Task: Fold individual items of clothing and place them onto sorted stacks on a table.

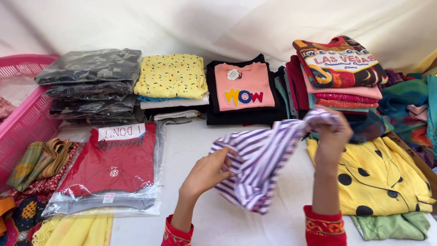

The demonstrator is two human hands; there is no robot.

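Both hands hold up a purple-and-white striped garment (259,164) over the white table (191,150); the left hand (207,173) pinches its lower-left edge, the right hand (331,136) grips its upper corner with closed fingers; a red shirt in a clear bag (111,168) lies to the left, a yellow dotted garment (378,177) just to the right; folded stacks (246,91) stand behind.

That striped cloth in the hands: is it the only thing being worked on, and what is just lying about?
In hand:
striped cloth, gripped by left hand and right hand.

Lying about:
bagged red shirt
yellow dotted garment
pink shirt
yellow speckled stack
pink basket
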